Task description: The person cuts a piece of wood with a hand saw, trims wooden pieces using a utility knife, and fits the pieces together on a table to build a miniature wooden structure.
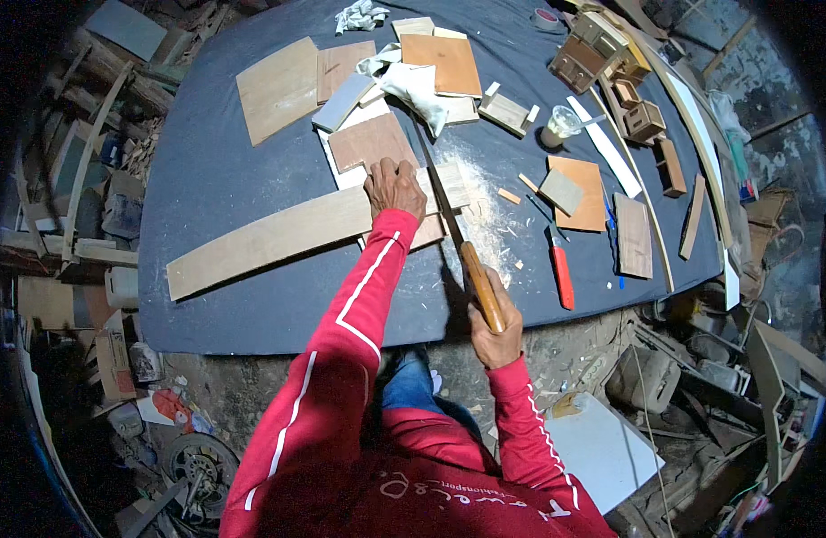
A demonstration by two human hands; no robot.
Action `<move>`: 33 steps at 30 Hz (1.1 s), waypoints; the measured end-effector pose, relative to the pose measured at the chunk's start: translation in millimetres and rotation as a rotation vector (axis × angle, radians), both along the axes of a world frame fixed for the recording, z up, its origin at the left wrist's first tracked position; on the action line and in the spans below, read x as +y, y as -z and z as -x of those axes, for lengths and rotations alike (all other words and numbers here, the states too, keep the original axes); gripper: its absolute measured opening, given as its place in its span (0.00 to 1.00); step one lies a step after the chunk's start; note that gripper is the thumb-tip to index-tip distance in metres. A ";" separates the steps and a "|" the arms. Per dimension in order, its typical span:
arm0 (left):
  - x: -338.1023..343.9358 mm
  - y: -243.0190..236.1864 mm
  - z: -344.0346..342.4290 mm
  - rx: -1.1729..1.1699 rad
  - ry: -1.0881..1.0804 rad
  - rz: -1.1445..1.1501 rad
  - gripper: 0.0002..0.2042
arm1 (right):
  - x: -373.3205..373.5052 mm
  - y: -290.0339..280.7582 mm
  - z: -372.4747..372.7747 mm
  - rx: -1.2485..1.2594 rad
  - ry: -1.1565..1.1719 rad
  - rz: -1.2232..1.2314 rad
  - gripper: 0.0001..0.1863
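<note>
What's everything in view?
Cloth-covered table: one, dark blue, centre
Plank: one, pale, left of centre
Saw: one, brown handle, across plank
Rags: several, white, far table
Boards: two, orange, far centre, right
Other boards: many, brownish, table
Boxlike pieces: several, brown, far right
Cup: one, clear, table right
Tool: one, red handle, near right
Sawdust: patch, pale, beside saw
Clutter: much, mixed, floor
Sleeves: two, red, bottom
Left fingers: one set, over plank
Right fingers: one set, on saw

A cloth-covered table [211, 193] is bearing a large pale panel [277, 90] beyond the left hand [395, 190] and a red-handled tool [562, 276] near the right hand [496, 318].
</note>
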State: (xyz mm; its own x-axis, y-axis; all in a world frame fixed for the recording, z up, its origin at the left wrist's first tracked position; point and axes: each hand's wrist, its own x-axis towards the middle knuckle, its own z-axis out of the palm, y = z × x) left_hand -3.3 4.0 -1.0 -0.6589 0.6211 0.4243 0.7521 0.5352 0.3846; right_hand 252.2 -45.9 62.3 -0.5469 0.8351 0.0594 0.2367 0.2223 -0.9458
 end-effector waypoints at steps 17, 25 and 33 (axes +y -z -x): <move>3.4 -6.0 5.7 -0.065 -0.031 -0.007 0.07 | 11.9 -18.6 4.8 0.006 -0.091 0.025 0.33; 5.4 -4.3 -0.6 0.008 -0.007 -0.045 0.04 | 10.0 -7.5 -1.2 -0.008 -0.079 0.025 0.32; 12.4 -1.3 -4.2 0.027 -0.049 -0.007 0.04 | 27.1 0.7 -8.9 0.045 -0.112 0.049 0.32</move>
